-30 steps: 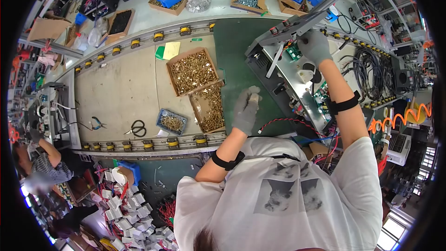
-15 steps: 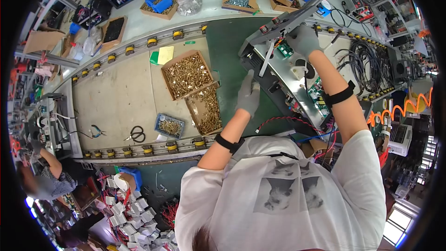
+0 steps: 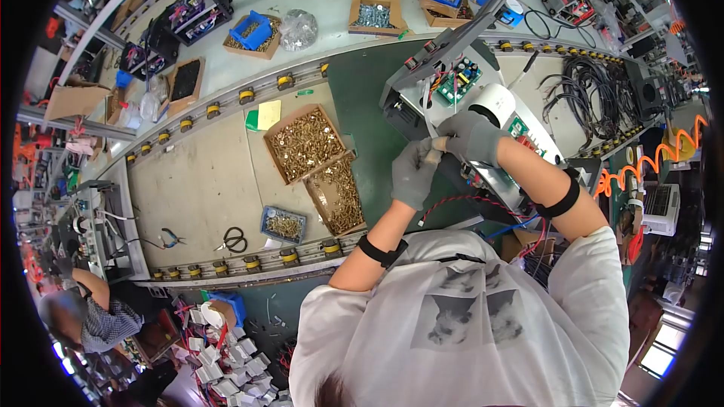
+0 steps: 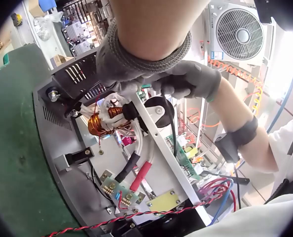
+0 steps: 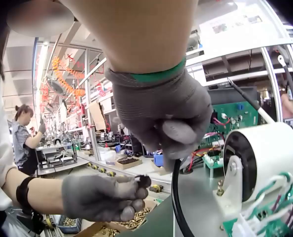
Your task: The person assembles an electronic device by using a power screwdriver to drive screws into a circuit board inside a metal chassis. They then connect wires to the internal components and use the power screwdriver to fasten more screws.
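Both grey-gloved hands meet over an open metal device case (image 4: 52, 138) in the head view. My left hand (image 3: 414, 175) pinches a small dark piece (image 5: 143, 181) between thumb and fingers, as the right wrist view shows. Beside it, my right hand (image 3: 475, 138) has its fingers curled round a black cable (image 5: 176, 202), which hangs down from them. Right behind that hand stands a white cylinder (image 3: 494, 102) with a black end. A copper coil (image 4: 98, 124) and a green circuit board (image 3: 458, 81) are mounted in the case.
Left of the green mat (image 3: 369, 105) lie a carton of brass screws (image 3: 308, 139), a blue tray (image 3: 283, 224) and black-handled scissors (image 3: 234, 240). Roller rails (image 3: 249, 262) edge the bench. Black cables (image 3: 592, 94) lie to the right. Another person (image 5: 26, 136) works farther off.
My right hand has come from the back of the case toward me, beside the left hand. The left hand has shifted right to the case, its fingers now bent together. The white cylinder shows more fully.
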Demonstrator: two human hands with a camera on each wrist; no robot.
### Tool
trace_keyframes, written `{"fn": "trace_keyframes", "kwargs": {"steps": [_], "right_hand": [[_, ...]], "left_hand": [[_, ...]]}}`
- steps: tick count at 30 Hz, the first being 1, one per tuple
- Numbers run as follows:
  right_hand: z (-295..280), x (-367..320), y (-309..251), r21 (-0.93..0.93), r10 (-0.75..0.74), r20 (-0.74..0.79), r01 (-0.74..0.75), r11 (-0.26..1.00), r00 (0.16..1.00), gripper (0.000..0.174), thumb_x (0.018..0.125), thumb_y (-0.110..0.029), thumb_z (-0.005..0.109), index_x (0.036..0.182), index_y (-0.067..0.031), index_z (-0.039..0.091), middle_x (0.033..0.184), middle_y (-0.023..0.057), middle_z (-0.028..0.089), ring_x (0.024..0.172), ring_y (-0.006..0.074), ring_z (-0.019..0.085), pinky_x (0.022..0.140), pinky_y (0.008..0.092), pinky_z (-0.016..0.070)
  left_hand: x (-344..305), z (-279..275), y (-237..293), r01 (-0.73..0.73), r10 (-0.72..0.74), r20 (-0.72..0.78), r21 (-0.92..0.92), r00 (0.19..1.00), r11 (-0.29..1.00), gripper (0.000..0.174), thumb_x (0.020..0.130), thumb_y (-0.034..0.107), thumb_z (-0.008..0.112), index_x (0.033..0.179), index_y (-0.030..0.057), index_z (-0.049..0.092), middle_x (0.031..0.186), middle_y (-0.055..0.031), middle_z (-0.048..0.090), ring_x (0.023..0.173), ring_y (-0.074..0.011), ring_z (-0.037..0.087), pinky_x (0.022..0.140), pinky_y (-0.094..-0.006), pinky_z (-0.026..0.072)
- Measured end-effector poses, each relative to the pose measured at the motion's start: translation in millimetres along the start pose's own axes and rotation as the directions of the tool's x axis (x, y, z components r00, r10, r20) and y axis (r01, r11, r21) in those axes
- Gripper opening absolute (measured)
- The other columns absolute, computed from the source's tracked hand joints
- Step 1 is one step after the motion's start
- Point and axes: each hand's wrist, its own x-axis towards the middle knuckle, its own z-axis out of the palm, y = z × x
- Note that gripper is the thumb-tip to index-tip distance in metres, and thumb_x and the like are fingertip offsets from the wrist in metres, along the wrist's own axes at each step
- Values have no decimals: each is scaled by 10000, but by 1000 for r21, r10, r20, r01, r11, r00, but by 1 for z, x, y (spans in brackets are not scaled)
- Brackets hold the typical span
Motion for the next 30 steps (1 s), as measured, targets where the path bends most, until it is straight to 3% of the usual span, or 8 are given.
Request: {"fn": "trace_keyframes", "kwargs": {"steps": [3, 4, 6, 8, 11, 14, 22, 30], "right_hand": [[0, -1, 10, 78, -24, -138, 35, 996, 990, 209, 770, -247, 602, 847, -67, 677, 798, 161, 649, 774, 312, 630, 718, 392, 488], [-2, 2, 13, 80, -24, -138, 35, 996, 990, 209, 770, -247, 602, 847, -67, 677, 798, 161, 649, 774, 312, 630, 718, 392, 488], [-12, 15, 22, -211, -70, -244, 17, 977, 967, 183, 745, -205, 613, 879, -104, 687, 817, 146, 649, 791, 315, 618, 722, 394, 482], [-18, 32, 37, -174, -99, -340, 40, 984, 935, 198, 744, -187, 605, 911, -122, 688, 838, 138, 649, 807, 313, 615, 728, 395, 480], [-21, 60, 59, -170, -124, -468, 48, 984, 875, 235, 765, -177, 588, 976, -140, 684, 885, 131, 648, 832, 313, 610, 743, 394, 476], [-23, 68, 61, -139, -53, -497, -19, 990, 866, 247, 802, -208, 579, 1020, -142, 675, 934, 135, 642, 859, 316, 605, 762, 391, 470], [-24, 72, 66, -22, 70, -455, -89, 996, 888, 258, 832, -285, 583, 1031, -145, 668, 986, 121, 638, 914, 310, 593, 795, 397, 455], [-23, 63, 53, -287, -26, -508, -141, 948, 861, 229, 801, -216, 560, 987, -234, 693, 895, 51, 638, 866, 242, 613, 711, 362, 476]], "left_hand": [[1, 3, 14, 2, 5, -45, 146, 999, 989, 221, 856, 29, 579, 1069, -25, 575, 893, -48, 628, 785, -81, 563, 717, -222, 455], [4, 6, 27, 27, -9, -56, 324, 998, 946, 244, 847, 72, 592, 1082, 7, 577, 889, -53, 626, 777, -100, 578, 702, -243, 466], [17, 8, 26, 54, -22, -69, 491, 997, 870, 268, 837, 115, 604, 1094, 39, 579, 885, -57, 625, 768, -120, 593, 688, -265, 477], [39, 9, 3, -349, 480, 81, 792, 873, 501, 351, 783, 166, 616, 1126, 123, 553, 935, -98, 573, 769, -227, 609, 652, -351, 495], [58, 16, 28, -254, 255, 173, 910, 951, 328, 426, 763, 182, 614, 1172, 140, 503, 1046, -104, 536, 829, -280, 603, 659, -404, 503], [71, 15, 43, -210, 208, 175, 965, 962, 159, 355, 819, 199, 535, 1168, 143, 499, 1033, -107, 534, 821, -285, 611, 669, -416, 505], [86, 9, 30, -40, 233, 7, 990, 972, 134, 390, 802, 331, 580, 1116, 111, 506, 998, -112, 496, 769, -268, 611, 599, -408, 516], [81, 8, 27, 35, 208, -78, 979, 975, 202, 356, 871, 401, 471, 1136, 168, 511, 939, -138, 564, 757, -328, 622, 614, -455, 507]]}}
